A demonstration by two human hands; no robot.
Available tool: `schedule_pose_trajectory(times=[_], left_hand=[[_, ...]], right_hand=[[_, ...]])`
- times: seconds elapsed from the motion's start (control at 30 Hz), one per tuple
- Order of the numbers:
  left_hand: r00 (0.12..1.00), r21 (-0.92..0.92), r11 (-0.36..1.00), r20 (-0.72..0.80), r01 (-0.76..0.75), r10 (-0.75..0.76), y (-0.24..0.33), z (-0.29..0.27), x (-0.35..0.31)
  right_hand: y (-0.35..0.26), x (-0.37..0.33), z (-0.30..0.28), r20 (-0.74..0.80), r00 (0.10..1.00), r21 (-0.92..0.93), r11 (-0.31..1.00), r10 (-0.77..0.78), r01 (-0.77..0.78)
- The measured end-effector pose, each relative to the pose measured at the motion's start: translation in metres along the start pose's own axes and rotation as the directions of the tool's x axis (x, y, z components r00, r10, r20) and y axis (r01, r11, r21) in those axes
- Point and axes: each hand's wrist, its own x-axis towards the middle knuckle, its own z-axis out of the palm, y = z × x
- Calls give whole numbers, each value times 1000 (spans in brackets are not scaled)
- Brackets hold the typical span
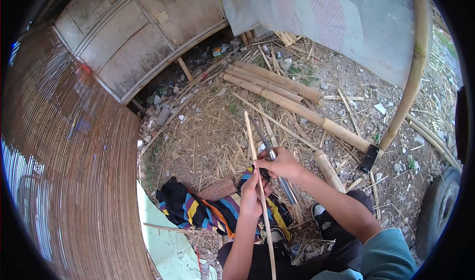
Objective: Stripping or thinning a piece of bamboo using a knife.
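A long, thin bamboo strip (251, 140) runs up from the lower edge past my knees, slightly tilted. My left hand (251, 198) is closed round it below its middle. My right hand (283, 164) grips a knife (287, 190) with a shiny metal tube handle. The narrow dark blade points up and away, close beside the strip on its right. The fingertips of my right hand meet the strip; whether the blade's edge touches it I cannot tell. Beneath my hands lies a striped, many-coloured cloth (225, 210), with a piece of wood (217, 190) on it.
Bamboo poles (297, 106) lie ahead to the right, among scattered strips and rubble. A leaning bamboo post (420, 47) stands at right, with a black phone-like device (369, 158) near its foot. A tyre (438, 213) is at far right. A slatted bamboo panel (74, 171) fills the left.
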Motion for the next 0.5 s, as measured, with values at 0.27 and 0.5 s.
schedule_pose_trajectory(times=[0.27,0.5], left_hand=[[991,123,984,-18,-131,134,10,1,-8],[998,144,988,-2,-60,61,11,-1,-12]], right_hand=[[-7,1,-3,-14,998,336,940,68,-59],[-14,9,-16,2,997,463,884,72,-65]])
